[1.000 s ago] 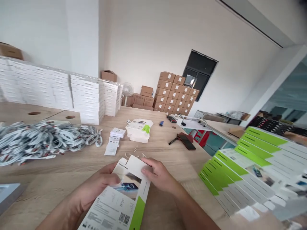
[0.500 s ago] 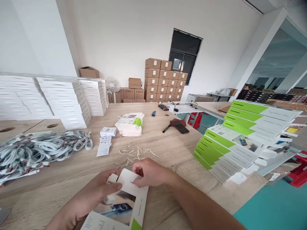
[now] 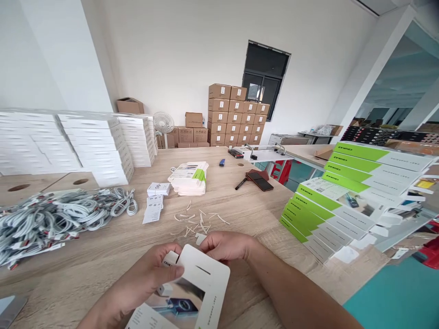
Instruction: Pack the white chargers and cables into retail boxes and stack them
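Note:
A printed charger packaging box (image 3: 192, 297) with a charger and phone picture lies tilted at the bottom of the view. My left hand (image 3: 156, 272) is closed around its left side, thumb on the front face. At the top end, a white flap with a thin slit stands up. My right hand (image 3: 228, 246) is closed at that end, its curled fingers partly hidden behind the flap. A small white tab (image 3: 200, 238) sticks out beside those fingers. Thin paper strips (image 3: 200, 221) are scattered on the table just beyond my hands.
White cables (image 3: 68, 214) are heaped on the left, before stacked white boxes (image 3: 99, 146). Small leaflets (image 3: 153, 208) and flat printed packages (image 3: 188, 177) sit mid-table. Farther right are a marker (image 3: 241, 183), a phone (image 3: 259, 181) and a tall stack of green-and-white boxes (image 3: 329, 205).
My right hand has moved from the front of the top flap to behind its right edge. The flap and its slit now show plainly. The view has shifted slightly.

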The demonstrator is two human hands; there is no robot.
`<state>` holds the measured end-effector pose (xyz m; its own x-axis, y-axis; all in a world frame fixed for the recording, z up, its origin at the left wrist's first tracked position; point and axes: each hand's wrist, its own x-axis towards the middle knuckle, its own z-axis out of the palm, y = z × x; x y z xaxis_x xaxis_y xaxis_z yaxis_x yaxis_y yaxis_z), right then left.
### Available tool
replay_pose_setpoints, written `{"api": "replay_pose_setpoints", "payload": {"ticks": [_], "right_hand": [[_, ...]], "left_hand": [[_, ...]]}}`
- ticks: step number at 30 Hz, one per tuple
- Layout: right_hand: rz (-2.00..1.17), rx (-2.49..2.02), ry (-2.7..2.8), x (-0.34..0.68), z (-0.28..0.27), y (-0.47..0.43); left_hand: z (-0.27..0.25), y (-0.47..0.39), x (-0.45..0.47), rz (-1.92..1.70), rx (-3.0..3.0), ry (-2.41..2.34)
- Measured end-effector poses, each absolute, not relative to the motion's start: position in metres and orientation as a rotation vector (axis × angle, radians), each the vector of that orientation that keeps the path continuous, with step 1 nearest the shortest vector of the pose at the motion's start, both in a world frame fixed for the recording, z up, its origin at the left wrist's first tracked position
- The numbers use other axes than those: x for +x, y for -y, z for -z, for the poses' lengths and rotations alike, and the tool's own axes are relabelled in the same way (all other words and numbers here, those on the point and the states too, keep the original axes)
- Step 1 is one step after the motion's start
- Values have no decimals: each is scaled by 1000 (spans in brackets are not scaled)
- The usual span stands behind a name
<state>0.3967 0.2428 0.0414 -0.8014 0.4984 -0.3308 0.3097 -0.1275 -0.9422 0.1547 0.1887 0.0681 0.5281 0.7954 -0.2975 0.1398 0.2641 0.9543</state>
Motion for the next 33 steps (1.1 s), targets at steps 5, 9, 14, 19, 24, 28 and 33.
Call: {"api": "replay_pose_setpoints", "payload": {"ticks": [5, 9, 14, 19, 24, 28, 33], "right_hand": [[-1412, -1196, 2008, 401, -40, -252], [-903, -1340, 1860, 405, -32, -264], [-822, -1286, 1847, 403, -35, -261], [-1258, -987, 1942, 398, -41, -253], [-994, -1228, 2112, 399, -40, -253], [-657, -1469, 2148, 396, -35, -248], [-544, -1572, 2174, 389, -32, -243]], "left_hand": [[-72, -189, 156, -559, 1150, -939], [-71, -193, 156, -667, 1048, -991], [-70, -197, 154, -796, 910, -1012], [-65, -200, 145, -767, 971, -984], [-58, -199, 137, -536, 1268, -907], [-51, -195, 144, -391, 1378, -889], [-45, -196, 149, -415, 1377, -851]]}}
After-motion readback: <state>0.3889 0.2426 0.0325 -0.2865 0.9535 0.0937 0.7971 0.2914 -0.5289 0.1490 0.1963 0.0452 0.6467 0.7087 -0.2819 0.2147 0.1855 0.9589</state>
